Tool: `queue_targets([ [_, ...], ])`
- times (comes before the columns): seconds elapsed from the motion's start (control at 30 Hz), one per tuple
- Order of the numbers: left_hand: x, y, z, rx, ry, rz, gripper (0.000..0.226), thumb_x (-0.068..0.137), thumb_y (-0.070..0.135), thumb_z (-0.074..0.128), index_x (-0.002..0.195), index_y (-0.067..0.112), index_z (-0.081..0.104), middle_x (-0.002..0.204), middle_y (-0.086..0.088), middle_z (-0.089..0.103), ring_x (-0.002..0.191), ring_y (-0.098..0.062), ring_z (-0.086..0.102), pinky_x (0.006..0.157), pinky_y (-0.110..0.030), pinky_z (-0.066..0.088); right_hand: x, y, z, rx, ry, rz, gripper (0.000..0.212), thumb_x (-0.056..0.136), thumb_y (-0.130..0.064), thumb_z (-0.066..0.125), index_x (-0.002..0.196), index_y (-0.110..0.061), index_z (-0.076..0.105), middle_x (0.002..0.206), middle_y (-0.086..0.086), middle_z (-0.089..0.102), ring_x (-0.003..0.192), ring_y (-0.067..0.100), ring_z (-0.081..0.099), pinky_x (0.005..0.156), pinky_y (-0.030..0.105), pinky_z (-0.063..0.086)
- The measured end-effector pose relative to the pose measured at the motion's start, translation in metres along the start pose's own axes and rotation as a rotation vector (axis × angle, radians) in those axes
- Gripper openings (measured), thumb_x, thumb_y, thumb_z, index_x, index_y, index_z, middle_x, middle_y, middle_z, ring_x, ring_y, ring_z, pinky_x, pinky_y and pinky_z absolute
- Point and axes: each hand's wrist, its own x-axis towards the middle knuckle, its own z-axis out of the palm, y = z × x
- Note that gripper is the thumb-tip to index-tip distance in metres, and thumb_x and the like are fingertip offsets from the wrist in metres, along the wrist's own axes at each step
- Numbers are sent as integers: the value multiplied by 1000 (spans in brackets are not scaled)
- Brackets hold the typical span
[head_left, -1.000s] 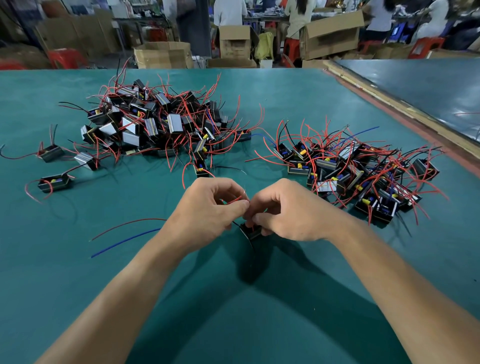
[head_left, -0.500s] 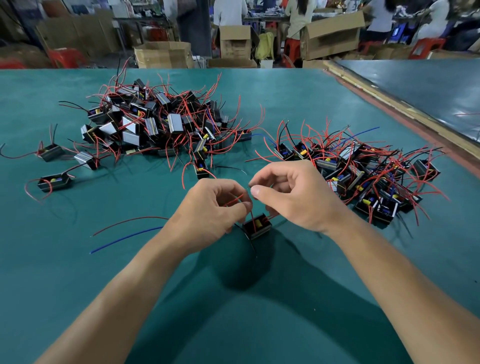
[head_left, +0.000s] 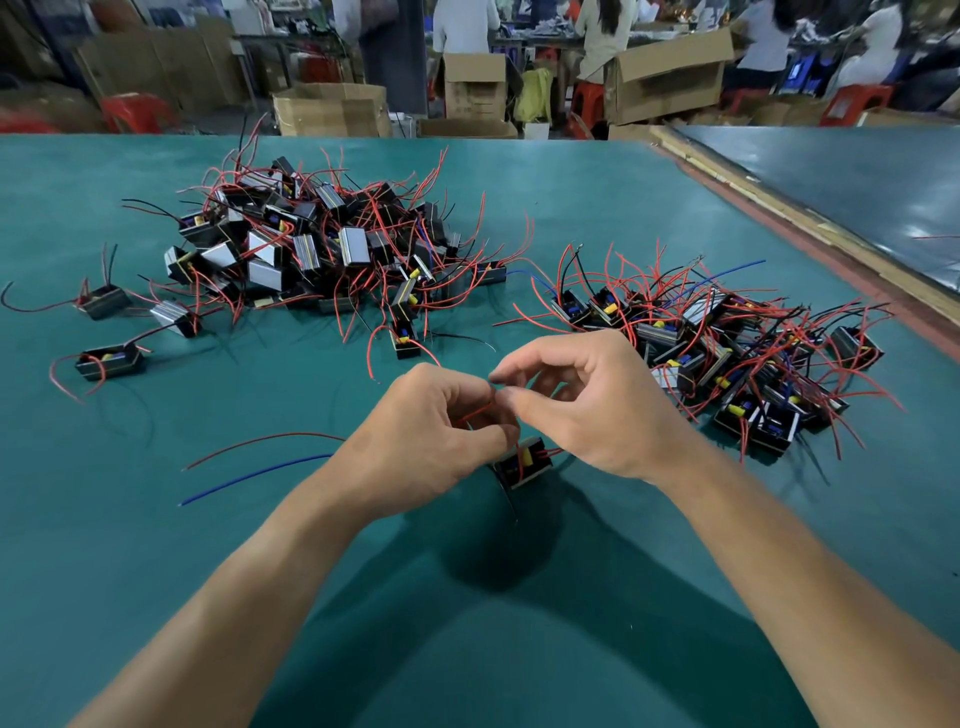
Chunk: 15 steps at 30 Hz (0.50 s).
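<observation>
Head cam: left hand (head_left: 431, 441) is pinching a red wire (head_left: 478, 410) just above the little black box (head_left: 522, 462). Right hand (head_left: 597, 410) is hovering at the wire's tip, thumb and forefinger slightly apart. Guessing it's nowhere near finished, with a big pile (head_left: 322, 249) sitting behind the box and a smaller pile (head_left: 727, 353) to its right.

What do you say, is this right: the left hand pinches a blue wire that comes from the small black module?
Not quite: the wire is red, not blue. The head view shows the left hand pinching a red wire that comes from the small black module.
</observation>
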Motion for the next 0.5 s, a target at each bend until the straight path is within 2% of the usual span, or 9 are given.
queue_targets([
  [0.13,-1,1,1,-1,1,-6,14,76,24,62,71,12,67,56,8,46,54,-14,37,52,-34,34,0,0,-2,-20,-22,-2,6,78,-13,72,80,-18,76,73,-6,72,60,4,61,61,18,48],
  [0.23,0,3,1,26,28,-7,15,76,29,61,69,17,66,57,-7,56,53,-14,43,50,-41,40,1,0,-4,-8,-13,-12,6,79,-7,74,81,-12,75,73,-2,73,63,14,65,62,21,52],
  [0.33,1,1,-1,-3,62,8,17,89,23,62,76,17,70,62,-5,66,53,-15,48,52,-46,45,2,0,-6,-10,-9,-16,12,82,-2,74,80,-14,73,73,-3,72,64,17,65,63,22,52],
  [0.43,3,-3,0,38,89,16,23,98,20,56,79,19,70,63,-6,66,50,-24,48,51,-42,45,3,-1,-8,19,-14,2,20,83,2,73,82,-17,71,70,-10,69,62,3,60,62,16,48],
  [0.5,5,-6,2,155,115,18,22,97,20,55,83,22,71,62,-2,66,48,-21,49,48,-31,43,2,-2,-8,24,-23,10,23,84,3,72,87,-19,68,73,-10,66,64,2,58,63,13,46],
])
